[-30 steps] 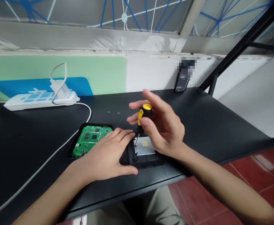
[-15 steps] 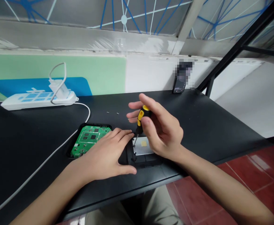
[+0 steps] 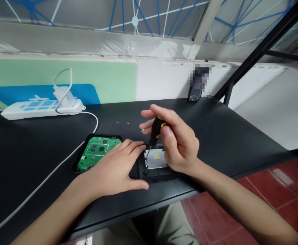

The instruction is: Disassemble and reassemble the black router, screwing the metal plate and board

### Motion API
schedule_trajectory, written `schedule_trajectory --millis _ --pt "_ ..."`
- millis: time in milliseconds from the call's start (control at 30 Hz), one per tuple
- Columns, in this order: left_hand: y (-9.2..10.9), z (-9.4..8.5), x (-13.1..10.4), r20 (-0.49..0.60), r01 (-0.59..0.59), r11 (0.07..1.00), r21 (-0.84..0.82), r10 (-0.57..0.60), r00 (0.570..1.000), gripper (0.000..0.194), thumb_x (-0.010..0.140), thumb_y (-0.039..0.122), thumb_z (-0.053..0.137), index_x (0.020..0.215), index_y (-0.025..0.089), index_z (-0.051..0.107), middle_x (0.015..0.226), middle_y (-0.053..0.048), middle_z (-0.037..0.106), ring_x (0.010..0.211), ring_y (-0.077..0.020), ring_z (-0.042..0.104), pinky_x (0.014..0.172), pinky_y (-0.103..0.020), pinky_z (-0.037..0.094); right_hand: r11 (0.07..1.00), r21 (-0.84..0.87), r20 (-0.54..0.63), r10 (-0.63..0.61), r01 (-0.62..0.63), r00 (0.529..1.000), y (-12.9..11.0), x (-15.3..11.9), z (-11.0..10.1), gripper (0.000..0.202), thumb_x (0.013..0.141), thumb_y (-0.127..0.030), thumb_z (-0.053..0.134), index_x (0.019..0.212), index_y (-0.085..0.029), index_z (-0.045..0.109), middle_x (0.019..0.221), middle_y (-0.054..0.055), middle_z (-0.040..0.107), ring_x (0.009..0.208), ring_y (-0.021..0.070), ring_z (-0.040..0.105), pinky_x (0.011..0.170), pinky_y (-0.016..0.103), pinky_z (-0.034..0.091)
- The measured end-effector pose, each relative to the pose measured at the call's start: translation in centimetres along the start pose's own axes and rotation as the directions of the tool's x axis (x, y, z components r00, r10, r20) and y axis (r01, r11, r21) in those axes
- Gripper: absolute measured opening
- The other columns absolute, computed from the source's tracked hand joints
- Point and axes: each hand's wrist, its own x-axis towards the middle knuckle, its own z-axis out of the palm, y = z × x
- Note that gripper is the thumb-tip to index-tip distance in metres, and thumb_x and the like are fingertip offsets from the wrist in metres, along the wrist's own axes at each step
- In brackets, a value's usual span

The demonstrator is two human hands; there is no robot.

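Observation:
A black and yellow screwdriver point(image 3: 156, 131) is gripped between the thumb and forefinger of my right hand point(image 3: 180, 141); its other fingers stretch out. The shaft slants down, its tip at the left edge of a silver metal plate point(image 3: 152, 164) with a tan square pad point(image 3: 156, 156). This plate lies inside a black plastic casing point(image 3: 161, 173). My left hand point(image 3: 115, 170) is spread flat, fingertips on the casing's left side, thumb apart. Partly under that hand lies a green circuit board point(image 3: 94, 153) in a black shell point(image 3: 75, 166).
Small screws point(image 3: 128, 123) lie on the black table point(image 3: 227, 136) beyond my hands. A white power strip point(image 3: 41, 110) holds a charger point(image 3: 64, 97), whose white cable point(image 3: 44, 182) runs left past the board. A phone point(image 3: 196, 88) leans on the wall at the back right.
The screwdriver handle has turned in my right hand, showing more black and less yellow. My right thumb and fingers have shifted slightly rightward. My left hand stays put.

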Motion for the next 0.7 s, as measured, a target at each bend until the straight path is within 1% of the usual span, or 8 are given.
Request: schedule_trajectory --millis 100,200,267,367,433,467,567,700 --pt "0.1 -0.1 0.1 0.007 0.002 1.000 -0.008 -0.002 1.000 0.085 0.078 0.061 0.076 0.146 0.023 0.043 0.145 -0.013 0.053 0.135 -0.0376 0.045 0.112 -0.055 0.038 1.000 -0.001 -0.035 0.005 -0.005 0.999 0.3 0.1 0.2 0.043 0.098 -0.017 0.052 0.140 -0.024 0.050 0.114 0.008 0.064 0.093 0.0172 0.068 0.074 0.035 0.064" --pt "0.2 -0.2 0.1 0.017 0.010 1.000 -0.009 -0.009 1.000 0.085 0.077 0.060 0.077 0.146 0.023 0.043 0.146 -0.014 0.052 0.136 -0.0376 0.045 0.112 -0.055 0.038 0.992 -0.108 -0.113 -0.084 0.071 0.990 0.8 0.2 0.1 0.039 0.088 -0.018 0.070 0.125 -0.024 0.061 0.098 0.003 0.063 0.081 0.0163 0.064 0.068 0.035 0.061" --pt "0.3 -0.3 0.1 0.028 0.017 1.000 -0.002 -0.017 0.999 0.084 0.078 0.060 0.077 0.145 0.022 0.044 0.146 -0.014 0.052 0.135 -0.0372 0.046 0.112 -0.055 0.038 0.980 -0.161 -0.105 -0.137 0.119 0.985 1.0 0.2 0.0 0.034 0.086 -0.021 0.073 0.119 -0.023 0.064 0.093 0.002 0.063 0.076 0.0160 0.061 0.069 0.037 0.059" --pt "0.2 -0.3 0.0 0.018 0.012 1.000 0.014 -0.012 1.000 0.083 0.078 0.061 0.076 0.143 0.020 0.046 0.145 -0.015 0.053 0.133 -0.0363 0.047 0.112 -0.053 0.039 0.993 -0.073 -0.057 -0.093 0.089 0.994 1.0 0.1 -0.2 0.032 0.099 -0.028 0.052 0.130 -0.022 0.060 0.107 0.007 0.063 0.086 0.0179 0.066 0.073 0.041 0.062" --pt "0.2 -0.2 0.0 0.007 0.005 1.000 0.020 -0.005 1.000 0.083 0.078 0.062 0.076 0.142 0.019 0.047 0.145 -0.015 0.053 0.132 -0.0359 0.048 0.112 -0.053 0.039 0.999 -0.009 -0.013 -0.050 0.050 0.999 0.7 0.1 -0.2 0.040 0.104 -0.023 0.035 0.140 -0.021 0.052 0.120 0.010 0.062 0.095 0.0180 0.069 0.077 0.041 0.064" --pt "0.2 -0.2 0.1 0.005 0.004 1.000 0.022 -0.004 1.000 0.083 0.078 0.061 0.077 0.142 0.019 0.047 0.145 -0.014 0.053 0.132 -0.0359 0.048 0.112 -0.052 0.039 0.999 0.002 0.006 -0.041 0.041 0.999 0.6 0.1 -0.1 0.043 0.104 -0.021 0.034 0.144 -0.022 0.049 0.125 0.010 0.062 0.097 0.0177 0.070 0.078 0.040 0.065" --pt "0.2 -0.2 0.1 0.013 0.005 1.000 0.020 -0.005 1.000 0.084 0.078 0.060 0.077 0.145 0.021 0.044 0.144 -0.014 0.054 0.134 -0.0370 0.046 0.112 -0.054 0.039 0.998 -0.032 0.013 -0.055 0.055 0.998 0.4 0.1 -0.1 0.047 0.100 -0.018 0.048 0.146 -0.024 0.046 0.120 0.009 0.066 0.094 0.0172 0.070 0.078 0.037 0.065" --pt "0.2 -0.3 0.1 0.016 0.003 1.000 -0.018 -0.002 1.000 0.086 0.076 0.058 0.079 0.145 0.021 0.043 0.144 -0.013 0.055 0.131 -0.0375 0.049 0.110 -0.053 0.041 0.993 -0.095 -0.069 -0.083 0.076 0.994 0.9 0.1 -0.3 0.048 0.083 -0.021 0.077 0.128 -0.027 0.063 0.101 0.004 0.068 0.079 0.0172 0.065 0.066 0.036 0.062"
